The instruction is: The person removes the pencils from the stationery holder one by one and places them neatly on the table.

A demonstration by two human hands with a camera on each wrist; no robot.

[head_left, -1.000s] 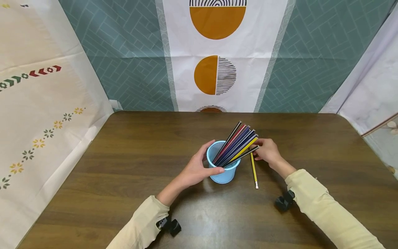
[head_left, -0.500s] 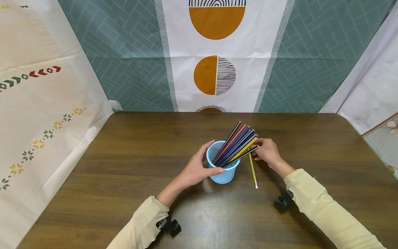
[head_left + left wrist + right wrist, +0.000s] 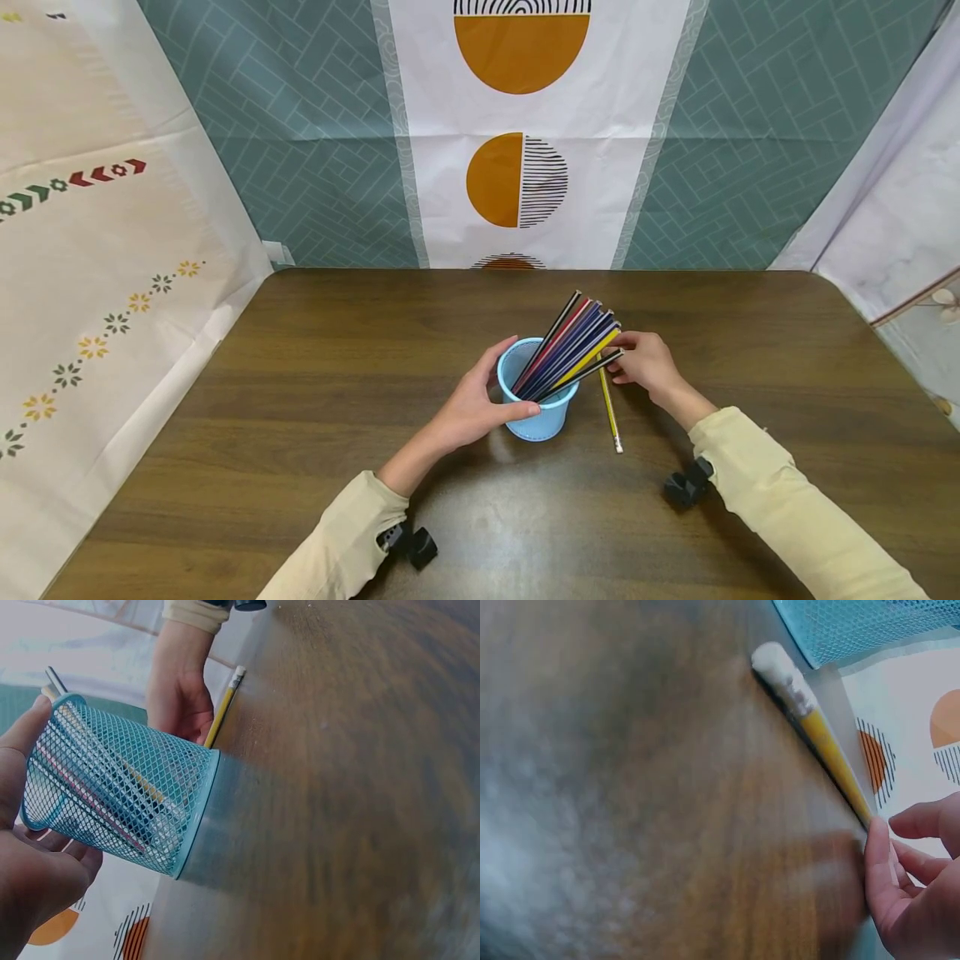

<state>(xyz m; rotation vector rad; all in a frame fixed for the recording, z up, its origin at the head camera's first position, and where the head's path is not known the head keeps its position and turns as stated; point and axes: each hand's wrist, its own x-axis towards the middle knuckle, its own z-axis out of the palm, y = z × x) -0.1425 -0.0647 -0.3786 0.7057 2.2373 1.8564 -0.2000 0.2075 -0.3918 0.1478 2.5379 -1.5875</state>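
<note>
A light blue mesh pencil cup (image 3: 534, 427) stands on the table, holding several dark, red and yellow pencils (image 3: 570, 354) that lean right. My left hand (image 3: 480, 400) grips the cup's left side, thumb across the front of its rim. In the left wrist view, the left fingers wrap behind the cup (image 3: 124, 787). Just right of the cup, a yellow pencil (image 3: 609, 408) lies on the table, its white eraser end toward me. My right hand (image 3: 647, 362) pinches its far end, which the fingers hide. In the right wrist view, the thumb tip covers the pencil (image 3: 832, 754) near that end.
The brown wooden table (image 3: 315, 367) runs back to a teal and white patterned cloth (image 3: 330, 125). Pale cloths hang on the left and right. Black wrist cameras are strapped at both sleeves (image 3: 780, 492).
The far end of the loose yellow pencil has shifted slightly left under my right hand. My left hand and the cup have stayed in place.
</note>
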